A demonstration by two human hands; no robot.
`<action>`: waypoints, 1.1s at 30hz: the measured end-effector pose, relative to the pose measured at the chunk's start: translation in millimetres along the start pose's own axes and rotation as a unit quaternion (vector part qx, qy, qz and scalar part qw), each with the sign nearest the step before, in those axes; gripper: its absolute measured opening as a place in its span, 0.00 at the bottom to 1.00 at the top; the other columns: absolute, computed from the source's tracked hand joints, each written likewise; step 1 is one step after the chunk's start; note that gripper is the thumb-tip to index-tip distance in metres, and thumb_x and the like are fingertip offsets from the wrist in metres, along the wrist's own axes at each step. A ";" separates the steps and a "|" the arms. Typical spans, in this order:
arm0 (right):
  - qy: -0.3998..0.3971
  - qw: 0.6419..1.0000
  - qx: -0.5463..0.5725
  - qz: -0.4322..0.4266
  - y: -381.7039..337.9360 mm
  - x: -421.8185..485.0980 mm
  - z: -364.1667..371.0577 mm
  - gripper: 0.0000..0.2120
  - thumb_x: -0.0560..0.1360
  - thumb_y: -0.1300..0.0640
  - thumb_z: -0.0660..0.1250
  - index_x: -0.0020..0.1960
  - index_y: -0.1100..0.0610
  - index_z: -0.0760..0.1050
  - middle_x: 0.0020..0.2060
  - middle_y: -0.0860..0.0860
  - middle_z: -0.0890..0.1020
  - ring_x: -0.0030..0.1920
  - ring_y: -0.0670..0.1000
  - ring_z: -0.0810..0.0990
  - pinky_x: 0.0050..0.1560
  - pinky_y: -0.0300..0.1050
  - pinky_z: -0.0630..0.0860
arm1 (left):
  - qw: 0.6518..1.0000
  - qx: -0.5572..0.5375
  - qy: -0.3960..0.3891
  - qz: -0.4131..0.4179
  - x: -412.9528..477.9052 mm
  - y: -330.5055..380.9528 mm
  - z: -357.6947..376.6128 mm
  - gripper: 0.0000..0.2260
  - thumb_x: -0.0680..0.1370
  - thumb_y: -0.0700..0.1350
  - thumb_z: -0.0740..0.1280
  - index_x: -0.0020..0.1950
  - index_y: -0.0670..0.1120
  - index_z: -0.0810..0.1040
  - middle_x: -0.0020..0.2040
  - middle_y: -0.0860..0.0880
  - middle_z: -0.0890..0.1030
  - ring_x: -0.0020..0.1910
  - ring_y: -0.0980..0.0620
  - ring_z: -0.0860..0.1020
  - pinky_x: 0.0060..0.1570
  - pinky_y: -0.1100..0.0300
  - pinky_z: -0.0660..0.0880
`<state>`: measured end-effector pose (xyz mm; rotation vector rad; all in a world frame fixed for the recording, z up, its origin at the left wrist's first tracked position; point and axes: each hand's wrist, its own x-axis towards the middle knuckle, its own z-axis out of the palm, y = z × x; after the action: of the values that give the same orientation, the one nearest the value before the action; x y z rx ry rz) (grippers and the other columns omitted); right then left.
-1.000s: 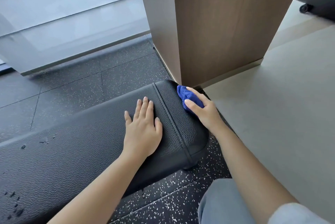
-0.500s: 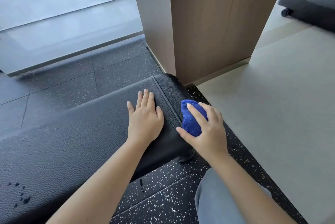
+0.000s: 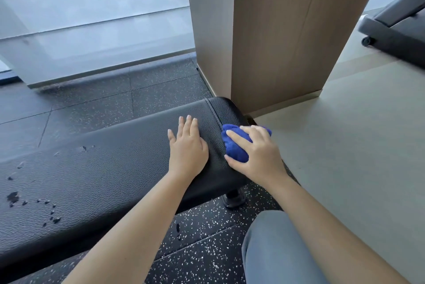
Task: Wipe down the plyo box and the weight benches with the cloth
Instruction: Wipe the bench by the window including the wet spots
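Right hand point(image 3: 257, 157) has dragged the cloth point(image 3: 234, 145) back onto the bench point(image 3: 103, 168) end, fingers clutching it. Left hand point(image 3: 187, 145) stays flat, fingers straight, steadying the pad.

Bare left hand point(image 3: 187, 145), bare right hand point(image 3: 255, 155), grey-blue trouser leg point(image 3: 271, 249).

Left hand point(image 3: 187, 149) flat on black bench point(image 3: 92, 180). Right hand point(image 3: 257, 157), at its 3 o'clock, grips blue cloth point(image 3: 236, 145) against bench end. Blurred dark equipment point(image 3: 395, 23), 2 o'clock, possibly another bench.
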<state>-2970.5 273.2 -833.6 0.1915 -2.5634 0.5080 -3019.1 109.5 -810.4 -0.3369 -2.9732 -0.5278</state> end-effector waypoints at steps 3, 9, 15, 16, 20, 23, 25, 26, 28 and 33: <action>0.060 0.998 0.026 0.001 -8.9 -8.3 -0.2 0.21 0.68 0.43 0.66 0.56 0.54 0.80 0.49 0.54 0.81 0.52 0.60 0.78 0.48 0.55 0.78 | 0.999 0.029 -0.014 0.008 -18.6 -24.7 -8.3 0.24 0.80 0.45 0.52 0.75 0.43 0.53 0.77 0.49 0.52 0.75 0.50 0.44 0.70 0.46 0.40; 0.014 1.000 0.008 -0.006 -30.5 28.4 10.4 0.23 0.69 0.40 0.62 0.57 0.52 0.80 0.50 0.53 0.82 0.51 0.58 0.80 0.43 0.54 0.78 | 0.996 0.024 -0.035 -0.081 -22.3 -45.9 -18.7 0.23 0.81 0.48 0.49 0.76 0.46 0.53 0.77 0.51 0.49 0.75 0.52 0.42 0.70 0.45 0.40; -0.104 0.981 -0.130 -0.097 -24.5 30.8 17.8 0.32 0.69 0.32 0.52 0.65 0.47 0.73 0.64 0.52 0.76 0.62 0.61 0.75 0.52 0.77 0.66 | 0.996 0.033 -0.037 -0.079 -20.9 -48.3 -16.6 0.22 0.81 0.48 0.48 0.76 0.48 0.52 0.77 0.53 0.47 0.75 0.54 0.42 0.70 0.45 0.41; -0.117 0.979 -0.127 -0.103 -23.3 37.1 17.4 0.33 0.69 0.31 0.52 0.66 0.46 0.73 0.64 0.52 0.76 0.62 0.61 0.75 0.51 0.77 0.66 | 0.995 0.043 -0.037 -0.078 -21.0 -47.9 -15.4 0.23 0.81 0.49 0.48 0.76 0.48 0.51 0.77 0.53 0.46 0.75 0.53 0.41 0.70 0.45 0.41; -0.199 0.975 -0.078 -0.062 -25.9 87.1 32.1 0.37 0.66 0.28 0.47 0.72 0.42 0.63 0.72 0.49 0.66 0.71 0.58 0.63 0.62 0.68 0.63 | 0.994 0.060 -0.040 -0.077 -16.7 -46.8 -13.1 0.24 0.82 0.51 0.47 0.77 0.47 0.48 0.77 0.52 0.44 0.75 0.52 0.40 0.70 0.45 0.41; -0.220 0.969 -0.103 -0.040 -27.0 116.7 53.4 0.33 0.71 0.30 0.54 0.73 0.40 0.57 0.74 0.46 0.60 0.73 0.54 0.57 0.65 0.59 0.60 | 0.994 0.064 -0.046 -0.078 -17.1 -46.9 -13.6 0.24 0.82 0.52 0.47 0.77 0.48 0.47 0.77 0.52 0.43 0.74 0.53 0.39 0.70 0.47 0.40; -0.209 0.971 -0.105 -0.051 -25.6 120.0 56.5 0.33 0.70 0.29 0.53 0.72 0.41 0.61 0.72 0.48 0.65 0.71 0.55 0.60 0.62 0.58 0.64 | 0.994 0.062 -0.046 -0.079 -15.8 -46.5 -14.1 0.24 0.82 0.52 0.47 0.77 0.48 0.47 0.77 0.52 0.43 0.74 0.53 0.39 0.70 0.48 0.40; -0.190 0.976 -0.092 -0.059 -25.5 113.0 52.4 0.34 0.68 0.29 0.51 0.70 0.43 0.65 0.69 0.50 0.69 0.69 0.56 0.64 0.59 0.58 0.67 | 0.994 0.060 -0.048 -0.078 -15.7 -46.1 -14.5 0.24 0.82 0.52 0.47 0.77 0.48 0.47 0.77 0.52 0.43 0.74 0.53 0.39 0.70 0.48 0.40; -0.141 0.984 -0.055 -0.093 -25.0 81.9 38.7 0.33 0.67 0.32 0.53 0.65 0.46 0.73 0.63 0.52 0.76 0.63 0.58 0.72 0.52 0.60 0.72 | 0.993 0.061 -0.055 -0.079 -17.5 -45.8 -14.6 0.24 0.82 0.52 0.47 0.77 0.48 0.47 0.77 0.53 0.43 0.74 0.54 0.39 0.70 0.48 0.40; -0.111 0.983 -0.052 -0.136 -25.3 27.8 14.0 0.29 0.68 0.35 0.57 0.65 0.46 0.74 0.63 0.51 0.76 0.63 0.58 0.73 0.52 0.61 0.72 | 0.993 0.056 -0.054 -0.084 -17.6 -46.6 -15.7 0.24 0.81 0.52 0.47 0.77 0.48 0.47 0.77 0.53 0.43 0.74 0.54 0.40 0.70 0.48 0.40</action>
<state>-2994.9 243.5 -822.4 0.5824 -2.7109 0.2606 -3012.0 57.9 -813.4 -0.1097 -3.1372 -0.3663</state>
